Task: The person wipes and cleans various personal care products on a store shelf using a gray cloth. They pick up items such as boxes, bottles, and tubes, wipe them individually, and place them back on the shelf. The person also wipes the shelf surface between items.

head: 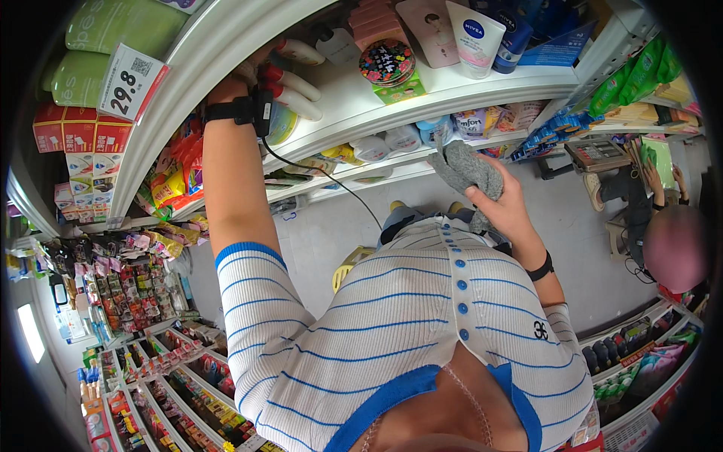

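My left hand (244,72) reaches over the white shelf (339,107) among white bottles with red caps (291,90). A wrist-worn device and shadow partly hide its fingers, so whether it grips anything is unclear. In my right hand (505,203) is a bunched grey cloth (466,169), held in front of my body below the shelf edge. Farther along the shelf stand a round, flower-patterned tin (387,62) on a green box (401,90), a white Nivea tube (476,42) and a blue bottle (511,37).
Lower shelves hold detergent bottles and a Comfort pouch (476,121). A price tag (131,85) hangs at left. A cable (339,183) runs from my left wrist device. Behind me is a yellow stool (350,265). At right sits another person (638,209) beside a scale (597,153).
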### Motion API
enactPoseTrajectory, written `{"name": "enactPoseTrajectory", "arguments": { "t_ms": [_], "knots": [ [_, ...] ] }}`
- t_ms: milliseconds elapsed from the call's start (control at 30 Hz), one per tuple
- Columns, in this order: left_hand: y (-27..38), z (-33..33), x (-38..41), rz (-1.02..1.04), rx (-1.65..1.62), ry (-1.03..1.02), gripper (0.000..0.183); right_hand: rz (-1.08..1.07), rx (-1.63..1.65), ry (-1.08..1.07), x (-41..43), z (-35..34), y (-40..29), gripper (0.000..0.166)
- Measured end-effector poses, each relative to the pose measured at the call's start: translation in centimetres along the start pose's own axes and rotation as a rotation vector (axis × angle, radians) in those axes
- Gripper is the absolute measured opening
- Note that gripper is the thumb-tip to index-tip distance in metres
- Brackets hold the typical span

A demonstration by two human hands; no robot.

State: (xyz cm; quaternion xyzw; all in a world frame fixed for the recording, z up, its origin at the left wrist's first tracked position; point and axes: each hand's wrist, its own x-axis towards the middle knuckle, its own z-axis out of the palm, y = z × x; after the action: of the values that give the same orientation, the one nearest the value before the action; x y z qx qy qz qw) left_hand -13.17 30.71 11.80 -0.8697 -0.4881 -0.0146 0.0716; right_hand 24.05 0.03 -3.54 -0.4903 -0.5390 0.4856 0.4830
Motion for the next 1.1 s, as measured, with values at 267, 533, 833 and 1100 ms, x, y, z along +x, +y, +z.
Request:
{"name": "enactPoseTrajectory", "arguments": {
  "t_ms": [267, 533, 833, 1100],
  "knots": [
    [0.6, -0.3, -0.5, -0.013, -0.017, 0.042, 0.031, -0.017, 0.003, 0.039, 0.2, 0.0, 0.2, 0.049],
    [0.7, -0.2, -0.7, -0.017, -0.034, 0.091, 0.031, -0.019, -0.003, 0.034, 0.3, -0.1, 0.3, 0.049],
    [2.9, -1.6, -2.3, 0.072, 0.06, 0.36, 0.031, -0.014, -0.016, 0.035, 0.3, 0.0, 0.3, 0.05],
    [8.4, -5.0, -4.7, -0.236, -0.273, -0.024, 0.03, 0.026, -0.007, 0.028, 0.0, -0.5, 0.8, 0.053]
  ]
}}
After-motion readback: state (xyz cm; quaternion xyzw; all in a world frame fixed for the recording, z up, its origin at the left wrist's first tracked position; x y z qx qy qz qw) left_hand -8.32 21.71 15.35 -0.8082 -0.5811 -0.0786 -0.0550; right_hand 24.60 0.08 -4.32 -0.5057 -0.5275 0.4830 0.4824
